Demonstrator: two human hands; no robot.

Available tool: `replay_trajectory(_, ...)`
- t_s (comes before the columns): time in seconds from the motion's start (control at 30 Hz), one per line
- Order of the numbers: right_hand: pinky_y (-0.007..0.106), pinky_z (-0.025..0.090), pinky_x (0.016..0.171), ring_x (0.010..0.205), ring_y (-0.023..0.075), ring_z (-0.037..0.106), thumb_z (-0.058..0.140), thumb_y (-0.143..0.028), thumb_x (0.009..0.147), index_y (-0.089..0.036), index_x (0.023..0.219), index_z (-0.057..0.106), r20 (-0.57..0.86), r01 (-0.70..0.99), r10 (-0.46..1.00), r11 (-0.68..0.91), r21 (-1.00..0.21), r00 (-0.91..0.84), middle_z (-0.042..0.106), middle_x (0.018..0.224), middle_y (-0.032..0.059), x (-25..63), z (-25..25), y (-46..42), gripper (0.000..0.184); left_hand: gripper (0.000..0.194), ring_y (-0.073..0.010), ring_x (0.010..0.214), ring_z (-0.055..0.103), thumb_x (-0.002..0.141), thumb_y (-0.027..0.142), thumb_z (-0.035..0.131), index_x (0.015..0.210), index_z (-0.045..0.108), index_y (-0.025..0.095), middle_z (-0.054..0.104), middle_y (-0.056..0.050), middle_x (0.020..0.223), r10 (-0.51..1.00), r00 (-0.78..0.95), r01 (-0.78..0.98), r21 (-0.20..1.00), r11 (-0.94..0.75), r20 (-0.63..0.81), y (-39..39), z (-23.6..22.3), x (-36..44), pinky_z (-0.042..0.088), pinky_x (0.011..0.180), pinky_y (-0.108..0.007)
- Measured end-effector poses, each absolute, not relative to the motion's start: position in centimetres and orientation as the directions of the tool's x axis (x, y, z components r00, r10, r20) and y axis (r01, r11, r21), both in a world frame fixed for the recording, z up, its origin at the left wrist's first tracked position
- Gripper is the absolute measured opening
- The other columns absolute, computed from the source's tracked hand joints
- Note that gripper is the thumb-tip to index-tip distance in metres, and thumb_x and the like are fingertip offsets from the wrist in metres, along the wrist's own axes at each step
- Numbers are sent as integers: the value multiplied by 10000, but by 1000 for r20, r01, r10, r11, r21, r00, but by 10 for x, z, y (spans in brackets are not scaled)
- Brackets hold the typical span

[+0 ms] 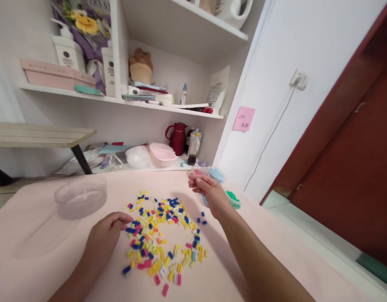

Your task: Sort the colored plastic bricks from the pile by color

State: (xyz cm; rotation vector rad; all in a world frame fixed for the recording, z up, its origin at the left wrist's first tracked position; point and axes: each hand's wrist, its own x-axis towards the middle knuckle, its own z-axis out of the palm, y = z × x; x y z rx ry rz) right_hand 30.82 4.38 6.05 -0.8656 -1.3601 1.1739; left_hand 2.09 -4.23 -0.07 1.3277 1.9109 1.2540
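Note:
Small toy bricks (163, 216) in yellow, dark blue, pink, orange and white lie scattered in a loose ring on the pale pink tabletop. At the left edge of this pile is my left hand (110, 230), its fingers curled together with the tips among the bricks. My right hand (210, 193) hovers over small clear tubs at the far right, thumb and fingers pinched. Whatever either hand pinches is too small or hidden to make out. Below my right hand are a tub of pink pieces (198, 171), a tub of light blue pieces (216, 174) and a tub of green pieces (233, 199).
A clear round container (81, 199) stands on the left of the table (55, 268). Behind the table a shelf holds a pink plastic box (162, 153), a red jug (177, 139) and a bottle of dark liquid (194, 150). A wooden bench (39, 135) is at the left.

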Motion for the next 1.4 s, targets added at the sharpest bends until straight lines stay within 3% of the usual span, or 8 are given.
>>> replay_trajectory(0.23,489,322,1092,1310,285,452,547,-588,877,-272,1139,702,132,319,922,257,-912,-365,562,1384,64,335,63,4,439,257,-241,742,707,631,274,446,660,701,262,759,-8,724,896,-428,464,879,106,118,-41,1,18,535,750,-326)
replay_trajectory(0.43,471,222,1179,1443,284,256,516,-613,885,-233,1464,419,48,643,882,378,-666,-469,316,1562,103,371,18,-23,700,259,-233,751,713,642,272,436,660,694,252,775,-15,801,919,-373,467,882,66,130,-36,-9,14,531,757,-321)
replay_trajectory(0.6,483,214,1188,1468,316,177,494,-623,892,-202,1529,274,48,769,854,489,-412,-518,211,1597,126,361,-5,-27,795,259,-234,797,715,651,268,450,690,705,252,778,-10,832,927,-353,475,878,64,124,-32,-19,11,517,787,-323)
replay_trajectory(0.83,529,213,1167,1466,335,169,365,-585,966,-217,1547,199,171,714,757,652,-255,-631,152,1605,148,290,-11,-15,709,257,-246,871,699,659,268,459,720,709,262,777,-9,870,935,-337,505,859,77,114,-31,-20,9,484,827,-337)
replay_trajectory(0.93,551,165,1170,1473,324,149,339,-581,977,-264,1541,213,178,645,715,691,-327,-676,140,1614,115,264,-7,0,659,259,-249,871,690,654,275,453,713,705,258,775,-17,861,933,-333,519,852,63,134,-32,-17,10,482,831,-342)
replay_trajectory(1.07,447,236,1171,1436,225,290,247,-510,1019,-251,1507,316,277,456,680,686,-567,-679,343,1552,92,252,4,23,557,259,-244,828,691,643,276,444,687,698,251,772,-24,827,934,-326,525,849,50,146,-32,-15,12,498,802,-339)
replay_trajectory(1.23,433,335,1070,1208,245,531,613,-428,898,-267,1064,728,422,387,614,770,-507,-667,626,1261,72,268,20,18,258,265,-228,824,694,664,262,440,705,701,250,773,-15,836,929,-339,517,854,52,149,-34,-17,14,504,786,-322)
replay_trajectory(1.4,351,400,920,914,172,612,718,-222,805,-274,878,769,378,336,519,826,-452,-767,679,918,17,287,20,-11,103,266,-224,827,699,684,244,445,723,708,250,773,-8,842,922,-362,508,858,74,135,-36,-19,15,500,768,-315)
